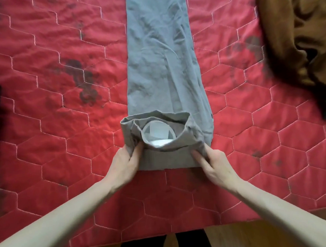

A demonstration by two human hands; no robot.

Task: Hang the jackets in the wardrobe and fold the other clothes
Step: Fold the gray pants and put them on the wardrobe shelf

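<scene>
Trousers (162, 57), grey, lie lengthwise on the red quilt (54, 110) from 12 to 6 o'clock, the left hand (125, 163) and right hand (210, 159) each pinching the near end's bunched cloth, apparently mid-fold, needing an even roll toward 12 next.

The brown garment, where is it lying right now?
In the head view the brown garment lies crumpled at the upper right of the red quilt, to the right of the grey trousers and apart from them.

Grey trousers (161, 66) — matt, creased woven cloth; red quilt (65, 147) — stitched, faintly sheened fabric.
</scene>
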